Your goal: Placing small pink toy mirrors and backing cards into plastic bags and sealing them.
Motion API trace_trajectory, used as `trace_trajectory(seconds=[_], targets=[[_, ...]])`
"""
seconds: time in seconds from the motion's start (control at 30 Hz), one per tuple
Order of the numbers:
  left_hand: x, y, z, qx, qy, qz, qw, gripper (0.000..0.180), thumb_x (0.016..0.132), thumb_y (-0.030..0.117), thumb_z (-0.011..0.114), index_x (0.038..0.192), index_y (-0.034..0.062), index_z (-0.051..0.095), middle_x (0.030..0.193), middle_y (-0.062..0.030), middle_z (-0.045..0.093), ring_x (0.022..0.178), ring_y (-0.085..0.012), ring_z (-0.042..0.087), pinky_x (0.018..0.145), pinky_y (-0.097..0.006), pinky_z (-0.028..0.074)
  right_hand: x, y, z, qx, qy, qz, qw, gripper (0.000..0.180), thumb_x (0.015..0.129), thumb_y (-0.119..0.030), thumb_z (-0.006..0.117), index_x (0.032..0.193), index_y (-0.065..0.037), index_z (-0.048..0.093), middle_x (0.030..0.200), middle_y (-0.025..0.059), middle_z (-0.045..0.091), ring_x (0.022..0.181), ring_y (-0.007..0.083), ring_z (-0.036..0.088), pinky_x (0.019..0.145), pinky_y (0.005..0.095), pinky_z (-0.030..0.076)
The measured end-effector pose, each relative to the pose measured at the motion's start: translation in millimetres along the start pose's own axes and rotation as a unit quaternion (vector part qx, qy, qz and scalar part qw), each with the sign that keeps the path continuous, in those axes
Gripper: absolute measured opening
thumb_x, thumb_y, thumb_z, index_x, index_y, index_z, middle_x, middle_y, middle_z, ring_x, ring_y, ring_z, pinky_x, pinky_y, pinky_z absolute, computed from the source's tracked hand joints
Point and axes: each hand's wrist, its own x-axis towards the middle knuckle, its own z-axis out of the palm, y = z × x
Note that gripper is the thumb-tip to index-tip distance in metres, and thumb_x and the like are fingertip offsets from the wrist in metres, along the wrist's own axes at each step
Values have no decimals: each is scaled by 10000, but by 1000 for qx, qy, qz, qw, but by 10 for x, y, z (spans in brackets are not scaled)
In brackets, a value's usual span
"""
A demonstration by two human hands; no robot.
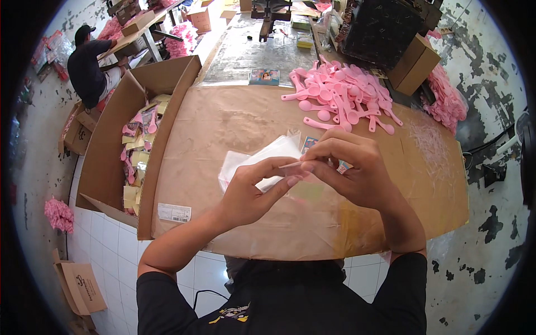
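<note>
My left hand and my right hand meet over the middle of the cardboard-covered table. Between the fingertips of both is a thin clear plastic bag, pinched at its edge. Its lower part is see-through and hard to make out. Under and beyond my left hand lies a stack of clear plastic bags. Small printed cards lie by my right hand, which partly covers them. Farther off to the right, a heap of pink plastic measuring spoons spreads over the table.
A long cardboard box on the left holds packed pink spoons with cards. Another printed card lies toward the far edge of the cardboard sheet. A cardboard carton and dark machine stand far right. A person sits far left.
</note>
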Motion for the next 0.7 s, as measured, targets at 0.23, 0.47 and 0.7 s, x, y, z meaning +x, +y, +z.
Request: trace_trajectory(seconds=[0.23,0.47,0.7], targets=[[-28,13,21,-79,3,-66,995,258,996,-26,640,1253,-29,655,1093,-133,763,1057,-168,733,916,-294,580,-30,118,76,15,30,30,999,136,877,-28,774,999,-20,715,871,82,668,746,168,653,621,296,503],[-19,41,11,-120,35,-108,986,328,990,-23,652,1316,-51,629,1017,-123,771,937,-113,727,808,-242,569,-42,171,130,-132,77,-103,983,184,845,-53,784,1003,-73,693,1126,106,647,1013,251,653,829,368,508],[-82,-39,50,34,30,-28,999,419,982,-9,669,1386,-75,584,951,-103,777,854,-109,739,750,-243,580,-64,132,327,-356,28,-179,917,206,786,-162,743,945,-46,682,1097,79,643,1127,241,622,956,391,439]])
